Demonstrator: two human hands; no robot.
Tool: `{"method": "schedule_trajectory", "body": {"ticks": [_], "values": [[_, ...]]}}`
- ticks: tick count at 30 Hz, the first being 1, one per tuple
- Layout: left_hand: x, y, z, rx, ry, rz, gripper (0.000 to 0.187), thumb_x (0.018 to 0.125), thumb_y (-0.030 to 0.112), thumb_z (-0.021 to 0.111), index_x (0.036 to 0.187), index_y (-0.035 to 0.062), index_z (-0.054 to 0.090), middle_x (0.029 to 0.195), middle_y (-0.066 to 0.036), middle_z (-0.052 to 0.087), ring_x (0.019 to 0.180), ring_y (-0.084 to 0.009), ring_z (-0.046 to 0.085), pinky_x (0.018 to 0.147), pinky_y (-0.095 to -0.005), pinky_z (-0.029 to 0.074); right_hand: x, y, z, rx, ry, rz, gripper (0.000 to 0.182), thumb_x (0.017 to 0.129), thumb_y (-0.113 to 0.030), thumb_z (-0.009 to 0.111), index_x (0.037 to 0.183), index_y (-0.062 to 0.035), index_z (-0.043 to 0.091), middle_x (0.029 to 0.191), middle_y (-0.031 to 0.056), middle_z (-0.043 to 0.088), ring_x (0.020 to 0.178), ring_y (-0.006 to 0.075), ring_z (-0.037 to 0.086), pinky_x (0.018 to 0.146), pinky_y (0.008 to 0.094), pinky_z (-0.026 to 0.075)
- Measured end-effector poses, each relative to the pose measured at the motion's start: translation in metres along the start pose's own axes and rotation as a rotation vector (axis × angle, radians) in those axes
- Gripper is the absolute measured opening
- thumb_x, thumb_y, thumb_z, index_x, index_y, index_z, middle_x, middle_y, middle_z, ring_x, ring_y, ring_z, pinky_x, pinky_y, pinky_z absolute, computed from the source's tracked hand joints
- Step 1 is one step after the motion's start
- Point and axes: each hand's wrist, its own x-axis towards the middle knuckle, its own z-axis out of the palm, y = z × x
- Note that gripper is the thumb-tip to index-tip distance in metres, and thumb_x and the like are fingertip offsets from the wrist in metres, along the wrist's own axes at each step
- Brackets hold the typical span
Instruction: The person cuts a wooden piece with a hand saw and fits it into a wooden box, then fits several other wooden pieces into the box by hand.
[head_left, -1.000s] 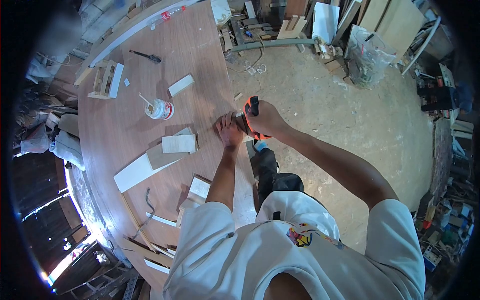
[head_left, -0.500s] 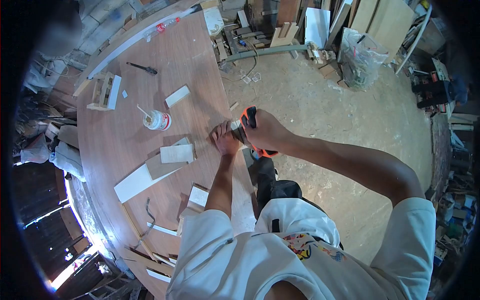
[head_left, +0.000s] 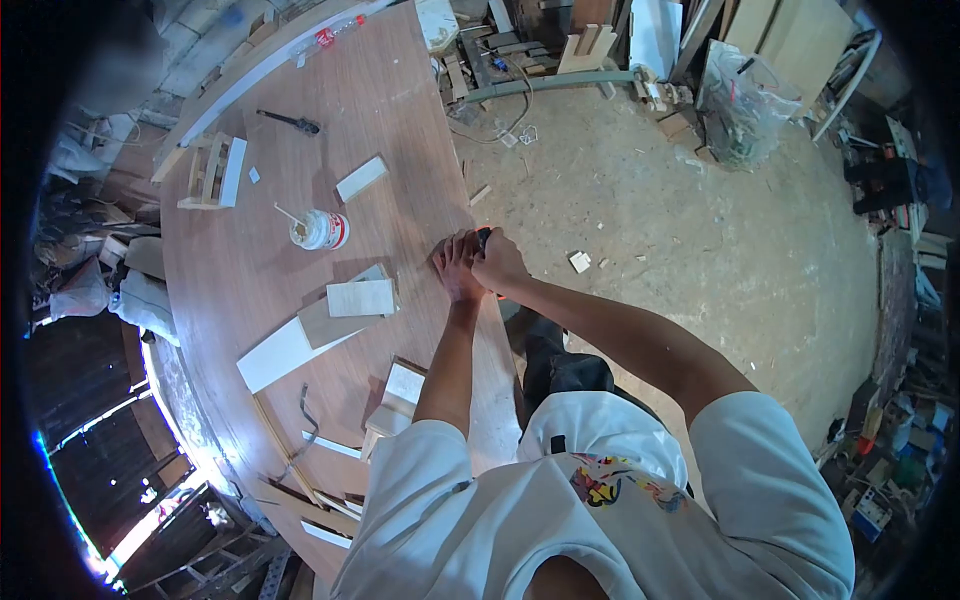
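My left hand [head_left: 459, 262] presses down at the table's right edge, its fingers curled over a pale wooden piece that they mostly hide. Right beside it, my right hand [head_left: 500, 265] is closed around the handle of a handsaw [head_left: 484, 236]. Only bits of its orange and black handle show, and the blade is hidden. On the table, to the left of my hands, stand a white jar with a stick in it [head_left: 325, 230] and a small white-topped block [head_left: 362, 178]. Stacked wooden blocks [head_left: 360, 298] lie nearer to me.
The wooden table [head_left: 400, 120] ends beside my legs. On it lie a dark brush-like tool [head_left: 288, 122], a slatted wooden piece [head_left: 213, 172] and a bent metal bar [head_left: 308, 420]. Wood scraps [head_left: 580, 262] dot the floor. A clear plastic bag [head_left: 745, 105] and boards stand behind.
My right hand has moved left and down with the saw, from out past the table edge to close against my left hand. The view has shifted slightly; my left hand stays at the edge.
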Motion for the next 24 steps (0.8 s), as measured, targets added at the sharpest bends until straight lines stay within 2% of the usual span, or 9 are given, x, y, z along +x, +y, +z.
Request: {"method": "schedule_trajectory", "body": {"ticks": [5, 7, 8, 10, 13, 17, 19, 22, 24], "values": [[-0.004, 0.005, -0.004, 0.005, -0.018, -0.043, 0.04, 0.075, 0.028, 0.057, 0.11, 0.0095, 0.058, 0.118, -0.005, 0.054, 0.112, -0.0256, 0.046, 0.095, -0.0437, 0.031, -0.017, -0.027, -0.04, 0.098, -0.152, 0.053, 0.041, 0.079, -0.014, 0.055, 0.101, 0.0178, 0.041, 0.084, 0.033, 0.06, 0.086, 0.043, 0.062, 0.074, 0.0451, 0.051], [0.005, 0.003, -0.003, 0.006, 0.016, -0.009, 0.039, 0.074, 0.026, 0.058, 0.11, 0.0096, 0.059, 0.118, -0.004, 0.054, 0.112, -0.0253, 0.046, 0.096, -0.0426, 0.031, -0.026, -0.035, -0.058, 0.152, -0.158, -0.026, 0.036, 0.078, -0.011, 0.052, 0.097, 0.0173, 0.041, 0.077, 0.0289, 0.06, 0.072, 0.0392, 0.065, 0.062, 0.0442, 0.053], [0.003, 0.002, -0.002, -0.026, 0.009, -0.034, 0.04, 0.073, 0.024, 0.059, 0.11, 0.0098, 0.059, 0.117, -0.004, 0.054, 0.112, -0.0248, 0.047, 0.097, -0.0416, 0.03, -0.036, -0.04, -0.069, 0.154, -0.159, -0.022, 0.036, 0.078, -0.011, 0.052, 0.097, 0.0173, 0.041, 0.077, 0.0289, 0.06, 0.072, 0.0392, 0.065, 0.062, 0.0442, 0.053], [0.003, 0.004, 0.0, -0.062, 0.0, -0.058, 0.04, 0.072, 0.022, 0.059, 0.11, 0.01, 0.058, 0.117, -0.004, 0.055, 0.111, -0.0244, 0.047, 0.097, -0.0406, 0.03, -0.065, -0.074, -0.114, 0.317, -0.272, 0.057, 0.029, 0.077, -0.007, 0.05, 0.092, 0.0159, 0.043, 0.071, 0.0237, 0.06, 0.054, 0.0318, 0.063, 0.046, 0.0419, 0.05], [0.004, 0.004, -0.002, -0.047, -0.051, -0.096, 0.041, 0.071, 0.018, 0.059, 0.111, 0.0103, 0.058, 0.117, -0.004, 0.054, 0.112, -0.0239, 0.047, 0.098, -0.0408, 0.03, -0.074, -0.067, -0.126, 0.445, -0.3, 0.039, 0.023, 0.076, -0.005, 0.049, 0.09, 0.013, 0.045, 0.068, 0.0187, 0.058, 0.042, 0.0243, 0.058, 0.035, 0.0388, 0.044], [0.003, 0.002, 0.001, -0.051, -0.055, -0.078, 0.042, 0.071, 0.017, 0.058, 0.112, 0.0108, 0.058, 0.119, -0.003, 0.053, 0.113, -0.0238, 0.046, 0.099, -0.0423, 0.029, -0.066, -0.053, -0.107, 0.583, -0.342, 0.112, 0.024, 0.077, -0.007, 0.049, 0.091, 0.012, 0.047, 0.071, 0.023, 0.06, 0.053, 0.0319, 0.063, 0.045, 0.0421, 0.049], [0.002, 0.001, -0.001, -0.038, -0.072, -0.067, 0.041, 0.071, 0.018, 0.059, 0.112, 0.0113, 0.058, 0.12, -0.002, 0.053, 0.114, -0.0237, 0.046, 0.099, -0.0427, 0.029, -0.037, -0.013, -0.051, 0.282, -0.02, -0.045, 0.028, 0.076, -0.011, 0.051, 0.094, 0.0112, 0.049, 0.077, 0.0281, 0.061, 0.07, 0.0398, 0.065, 0.06, 0.0449, 0.051], [0.003, 0.002, 0.002, -0.063, -0.001, -0.048, 0.039, 0.073, 0.021, 0.059, 0.111, 0.0127, 0.058, 0.119, -0.003, 0.054, 0.115, -0.0238, 0.046, 0.097, -0.0431, 0.03, -0.003, 0.009, -0.006, 0.332, -0.016, 0.032, 0.033, 0.075, -0.013, 0.052, 0.097, 0.0111, 0.049, 0.083, 0.0314, 0.061, 0.084, 0.0433, 0.062, 0.072, 0.0456, 0.05], [0.001, 0.0, 0.001, -0.037, 0.025, -0.043, 0.036, 0.075, 0.024, 0.059, 0.109, 0.0135, 0.059, 0.118, -0.004, 0.055, 0.114, -0.0243, 0.046, 0.095, -0.0432, 0.031, 0.005, 0.007, 0.007, 0.26, 0.024, 0.002, 0.033, 0.075, -0.013, 0.053, 0.097, 0.0105, 0.05, 0.083, 0.0311, 0.061, 0.084, 0.0429, 0.063, 0.072, 0.0457, 0.05]]}}
